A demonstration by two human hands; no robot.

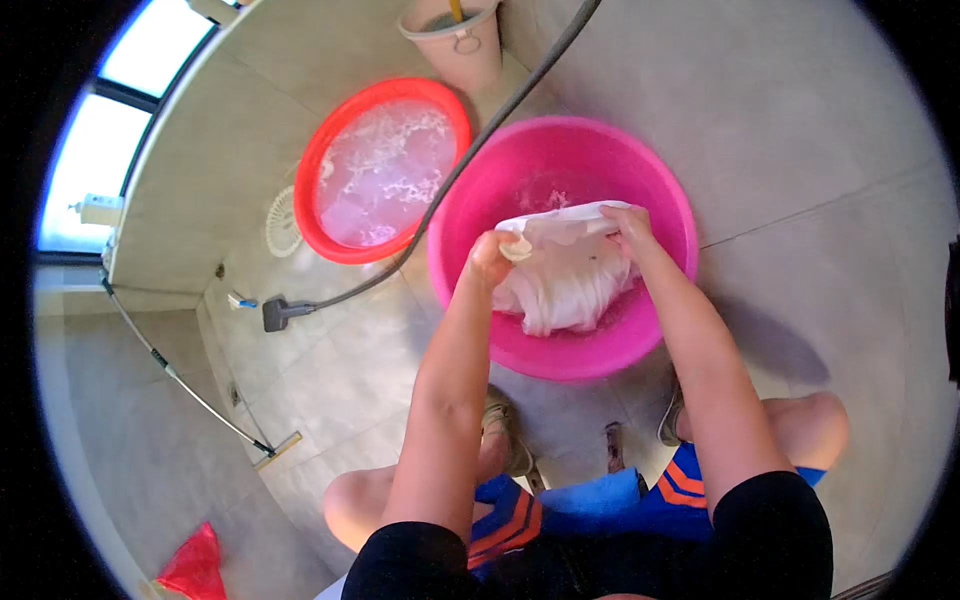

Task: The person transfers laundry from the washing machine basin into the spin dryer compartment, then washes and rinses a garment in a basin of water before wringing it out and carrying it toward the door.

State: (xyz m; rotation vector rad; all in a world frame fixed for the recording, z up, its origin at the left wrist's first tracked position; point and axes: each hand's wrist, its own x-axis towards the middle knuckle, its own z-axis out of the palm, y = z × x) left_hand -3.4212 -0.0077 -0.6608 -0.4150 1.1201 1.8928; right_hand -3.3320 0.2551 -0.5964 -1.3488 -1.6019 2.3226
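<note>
A wet white cloth (570,282), perhaps a garment, lies bunched in the large pink basin (575,362) between my feet. Its upper edge is stretched between my two hands. My right hand (630,226) grips that edge at the basin's right side, with the thumb on top. In my left hand (488,260) is a small cream-coloured piece that looks like a bar of soap (516,248), pressed by the fingers at the cloth's left end. Whether the left fingers also pinch the cloth is hidden. Some water shows behind the cloth.
A red-rimmed basin (308,215) of sudsy water stands to the upper left. Behind it is a pale bucket (470,58). A grey brush head (283,313) on a long pole crosses between the basins. A squeegee (278,450) leans at left, near a red bag (195,565).
</note>
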